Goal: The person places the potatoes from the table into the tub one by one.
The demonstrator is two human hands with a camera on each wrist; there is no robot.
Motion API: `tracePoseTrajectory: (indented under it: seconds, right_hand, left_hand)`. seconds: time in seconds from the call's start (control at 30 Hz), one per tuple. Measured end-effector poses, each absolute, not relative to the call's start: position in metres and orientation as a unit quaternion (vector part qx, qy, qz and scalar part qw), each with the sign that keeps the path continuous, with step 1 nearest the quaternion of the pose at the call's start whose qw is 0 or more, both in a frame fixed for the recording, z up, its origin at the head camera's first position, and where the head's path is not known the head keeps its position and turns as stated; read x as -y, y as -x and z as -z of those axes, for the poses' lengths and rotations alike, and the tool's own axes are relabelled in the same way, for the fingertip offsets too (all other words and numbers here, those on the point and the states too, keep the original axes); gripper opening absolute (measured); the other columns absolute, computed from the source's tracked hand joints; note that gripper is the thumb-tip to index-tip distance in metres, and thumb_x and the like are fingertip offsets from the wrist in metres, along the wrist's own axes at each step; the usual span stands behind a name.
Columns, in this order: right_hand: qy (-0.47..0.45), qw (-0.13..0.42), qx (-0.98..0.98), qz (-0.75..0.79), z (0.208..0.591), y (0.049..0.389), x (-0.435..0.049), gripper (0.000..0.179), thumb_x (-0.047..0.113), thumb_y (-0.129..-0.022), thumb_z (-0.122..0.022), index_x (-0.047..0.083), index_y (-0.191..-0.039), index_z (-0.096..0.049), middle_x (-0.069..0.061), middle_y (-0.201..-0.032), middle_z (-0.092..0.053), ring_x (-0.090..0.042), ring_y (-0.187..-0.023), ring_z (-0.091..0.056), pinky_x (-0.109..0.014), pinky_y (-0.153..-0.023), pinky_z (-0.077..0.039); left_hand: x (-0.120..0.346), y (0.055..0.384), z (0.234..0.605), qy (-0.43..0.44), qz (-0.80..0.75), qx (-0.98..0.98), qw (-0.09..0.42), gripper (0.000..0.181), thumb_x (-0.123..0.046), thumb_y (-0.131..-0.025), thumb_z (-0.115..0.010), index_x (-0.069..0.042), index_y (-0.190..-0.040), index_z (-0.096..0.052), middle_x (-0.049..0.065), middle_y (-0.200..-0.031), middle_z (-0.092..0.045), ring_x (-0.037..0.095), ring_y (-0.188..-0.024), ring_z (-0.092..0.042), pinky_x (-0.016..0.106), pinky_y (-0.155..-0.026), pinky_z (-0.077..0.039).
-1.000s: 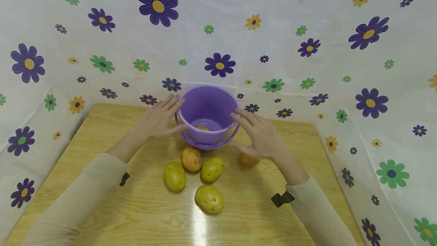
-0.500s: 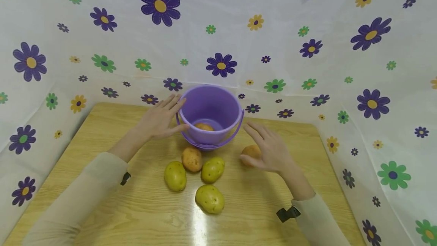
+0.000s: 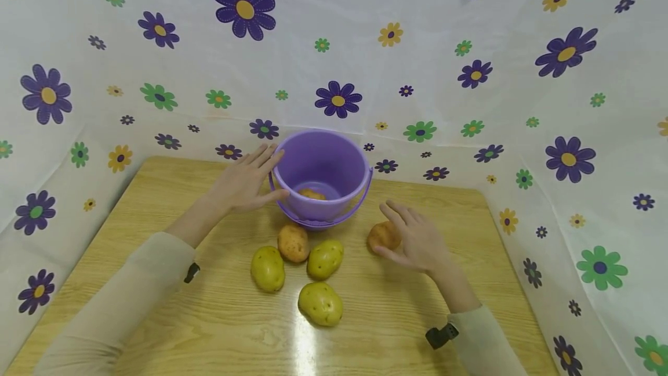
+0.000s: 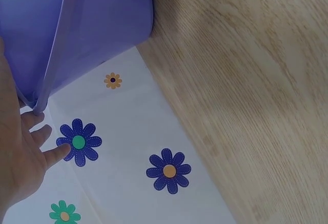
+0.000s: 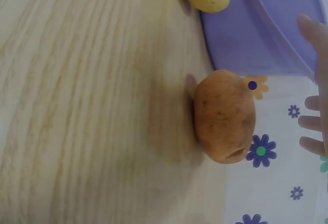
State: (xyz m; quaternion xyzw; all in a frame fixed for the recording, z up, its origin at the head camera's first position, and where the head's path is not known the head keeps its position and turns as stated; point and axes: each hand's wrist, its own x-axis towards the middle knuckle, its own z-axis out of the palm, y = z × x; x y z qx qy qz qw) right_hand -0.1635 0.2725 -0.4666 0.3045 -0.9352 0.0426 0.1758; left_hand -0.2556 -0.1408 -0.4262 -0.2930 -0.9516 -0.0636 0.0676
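A purple bucket (image 3: 318, 208) stands at the back of the table, its handle hanging down in front. Inside at the bottom lies a brownish potato (image 3: 312, 194), partly hidden by the rim. My left hand (image 3: 241, 184) rests at the bucket's left rim, fingers extended; the left wrist view has its fingertips by the handle's hinge (image 4: 37, 103). To the right of the bucket, my right hand (image 3: 420, 242) hovers over a brown potato (image 3: 383, 238) with fingers spread and relaxed. That potato (image 5: 225, 116) lies on the table below the hand in the right wrist view, not gripped.
In front of the bucket lie another brown potato (image 3: 293, 243) and three yellow-green ones: a left one (image 3: 268, 269), a middle one (image 3: 325, 259) and a nearer one (image 3: 320, 304). A flowered white cloth (image 3: 292, 62) hangs behind the wooden table (image 3: 235, 329) and along its sides.
My right hand has left the bucket's right side and moved right and toward me, over the brown potato. The left hand stays at the rim.
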Motion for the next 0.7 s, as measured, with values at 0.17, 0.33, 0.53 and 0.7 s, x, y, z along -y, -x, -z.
tracePoseTrajectory:
  seconds: [0.17,0.33,0.53,0.7]
  right_hand:
    - [-0.290,0.160,0.943,-0.030,0.480,0.165,-0.276,0.090,0.070,-0.081,-0.057,0.017,-0.150,-0.036,-0.011,-0.149,-0.046,-0.036,-0.124,-0.055,-0.054,-0.100,-0.050]
    - [-0.274,0.135,0.952,-0.025,0.493,0.166,-0.280,0.090,0.072,-0.082,-0.055,0.019,-0.151,-0.033,-0.011,-0.150,-0.045,-0.035,-0.128,-0.052,-0.055,-0.102,-0.048]
    - [-0.276,0.127,0.952,-0.024,0.503,0.169,-0.284,0.090,0.072,-0.081,-0.057,0.016,-0.149,-0.037,-0.014,-0.147,-0.047,-0.037,-0.128,-0.052,-0.056,-0.103,-0.047]
    - [-0.274,0.132,0.952,-0.018,0.510,0.173,-0.288,0.090,0.074,-0.080,-0.056,0.015,-0.147,-0.039,-0.014,-0.146,-0.049,-0.037,-0.126,-0.053,-0.056,-0.101,-0.047]
  left_hand:
    - [0.140,0.256,0.427,0.291,0.067,0.952,0.069,0.095,-0.077,-0.088,-0.037,-0.017,-0.157,-0.013,0.008,-0.165,-0.009,0.030,-0.153,-0.011,0.052,-0.123,-0.023]
    - [0.141,0.255,0.426,0.291,0.067,0.952,0.069,0.094,-0.077,-0.088,-0.037,-0.018,-0.157,-0.012,0.009,-0.165,-0.009,0.031,-0.153,-0.011,0.053,-0.122,-0.024]
    - [0.141,0.252,0.426,0.289,0.066,0.953,0.064,0.095,-0.078,-0.088,-0.035,-0.017,-0.157,-0.012,0.008,-0.165,-0.008,0.031,-0.153,-0.010,0.054,-0.122,-0.023]
    - [0.141,0.250,0.426,0.290,0.066,0.953,0.066,0.095,-0.078,-0.088,-0.034,-0.017,-0.157,-0.012,0.010,-0.164,-0.010,0.031,-0.153,-0.012,0.053,-0.122,-0.024]
